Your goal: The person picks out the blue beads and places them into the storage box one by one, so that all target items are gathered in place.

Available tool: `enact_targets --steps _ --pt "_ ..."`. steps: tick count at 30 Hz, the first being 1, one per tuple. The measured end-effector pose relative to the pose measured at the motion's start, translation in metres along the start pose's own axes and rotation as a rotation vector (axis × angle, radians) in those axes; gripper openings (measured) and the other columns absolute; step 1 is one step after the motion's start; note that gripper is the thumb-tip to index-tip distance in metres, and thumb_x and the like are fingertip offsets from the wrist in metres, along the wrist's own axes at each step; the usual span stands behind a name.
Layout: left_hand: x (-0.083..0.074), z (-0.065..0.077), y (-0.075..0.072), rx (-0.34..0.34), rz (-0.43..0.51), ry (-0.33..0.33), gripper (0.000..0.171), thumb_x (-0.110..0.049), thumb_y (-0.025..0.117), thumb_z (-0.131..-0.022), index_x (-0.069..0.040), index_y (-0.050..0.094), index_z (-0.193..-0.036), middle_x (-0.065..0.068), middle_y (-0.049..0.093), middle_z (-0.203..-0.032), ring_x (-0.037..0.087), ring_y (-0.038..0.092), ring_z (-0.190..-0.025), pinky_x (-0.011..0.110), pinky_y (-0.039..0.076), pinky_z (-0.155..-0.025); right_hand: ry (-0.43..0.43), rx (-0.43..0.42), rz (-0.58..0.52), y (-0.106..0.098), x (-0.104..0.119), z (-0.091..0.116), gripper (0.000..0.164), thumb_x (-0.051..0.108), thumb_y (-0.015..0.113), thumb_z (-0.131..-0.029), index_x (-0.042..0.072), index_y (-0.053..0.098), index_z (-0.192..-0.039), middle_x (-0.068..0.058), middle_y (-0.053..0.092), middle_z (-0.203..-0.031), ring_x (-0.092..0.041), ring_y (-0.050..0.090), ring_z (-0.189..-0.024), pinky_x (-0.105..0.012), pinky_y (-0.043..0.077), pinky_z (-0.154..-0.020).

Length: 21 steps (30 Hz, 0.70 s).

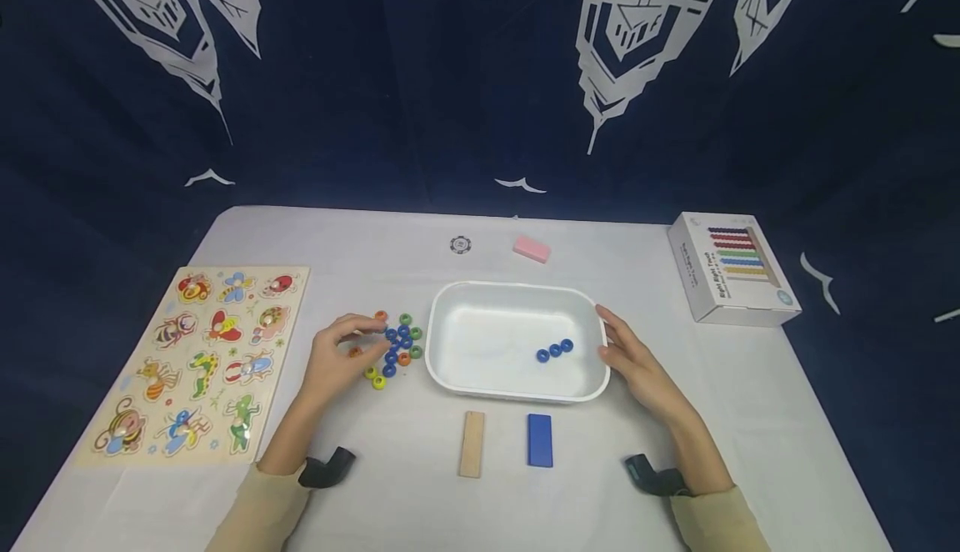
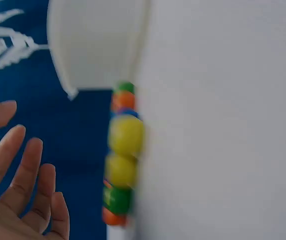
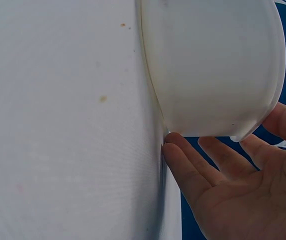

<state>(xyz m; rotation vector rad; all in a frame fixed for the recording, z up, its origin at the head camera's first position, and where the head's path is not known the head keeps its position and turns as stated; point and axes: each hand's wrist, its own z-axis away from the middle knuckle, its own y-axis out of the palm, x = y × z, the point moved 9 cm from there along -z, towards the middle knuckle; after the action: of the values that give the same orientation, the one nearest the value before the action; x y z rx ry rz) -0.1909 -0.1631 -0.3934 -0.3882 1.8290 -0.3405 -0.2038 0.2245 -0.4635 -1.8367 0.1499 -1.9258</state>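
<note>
My left hand (image 1: 339, 362) hovers over a loose group of coloured beads (image 1: 405, 343), thumb and fingers apart. Blue, green, orange and yellow beads lie there; the hand partly hides some. In the left wrist view its fingers (image 2: 20, 185) are loosely spread beside a blurred row of beads (image 2: 125, 137), with no bead between them. A white tray (image 1: 487, 385) stands to the right of the group, with three blue beads (image 1: 555, 350) in a slanting row inside. My right hand (image 1: 641, 368) touches the tray's right end; its extended fingers (image 3: 188, 170) rest against the outer wall and rim.
At left lies a wooden insect puzzle board (image 1: 202, 360). A natural wooden block (image 1: 472, 444) and a blue block (image 1: 540, 440) lie before the tray. Behind it are a pink block (image 1: 532, 248) and a patterned round chip (image 1: 461, 244). A white box (image 1: 735, 268) stands back right.
</note>
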Motion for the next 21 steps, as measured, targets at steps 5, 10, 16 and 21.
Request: enact_targets --steps 5,10,16,21 --pt "0.034 0.009 -0.003 -0.008 -0.002 -0.045 0.023 -0.01 0.073 -0.07 -0.004 0.066 -0.091 0.006 0.063 -0.093 0.01 0.052 -0.094 0.029 0.038 -0.088 0.0 0.001 0.004 0.0 -0.001 0.0 0.054 0.028 0.045 -0.092 0.035 0.019 -0.139 -0.015 0.027 -0.143 -0.036 0.027 -0.129 -0.059 0.019 -0.1" --pt "0.067 0.012 0.001 0.019 -0.001 -0.093 0.025 -0.019 0.077 -0.067 -0.013 0.067 -0.089 -0.002 0.062 -0.094 0.007 0.05 -0.095 0.026 0.036 -0.09 -0.005 0.005 0.004 0.0 -0.002 -0.001 0.054 0.032 0.045 -0.091 0.036 0.02 -0.139 -0.014 0.027 -0.143 -0.035 0.026 -0.13 -0.059 0.018 -0.101" --pt "0.077 0.016 0.016 0.111 -0.095 -0.065 0.029 -0.028 0.082 -0.058 -0.019 0.066 -0.081 -0.009 0.06 -0.09 0.009 0.046 -0.092 0.032 0.037 -0.085 -0.004 0.004 0.007 0.001 -0.001 -0.001 0.055 0.03 0.045 -0.091 0.035 0.019 -0.139 -0.014 0.027 -0.143 -0.035 0.028 -0.129 -0.059 0.019 -0.101" --pt "0.078 0.015 0.022 0.131 -0.218 -0.015 0.027 -0.028 0.083 -0.055 -0.023 0.066 -0.075 -0.012 0.06 -0.086 0.01 0.044 -0.093 0.037 0.035 -0.087 -0.001 -0.001 -0.005 0.001 0.0 0.0 0.055 0.025 0.044 -0.092 0.033 0.02 -0.14 -0.015 0.028 -0.143 -0.036 0.028 -0.129 -0.059 0.019 -0.1"
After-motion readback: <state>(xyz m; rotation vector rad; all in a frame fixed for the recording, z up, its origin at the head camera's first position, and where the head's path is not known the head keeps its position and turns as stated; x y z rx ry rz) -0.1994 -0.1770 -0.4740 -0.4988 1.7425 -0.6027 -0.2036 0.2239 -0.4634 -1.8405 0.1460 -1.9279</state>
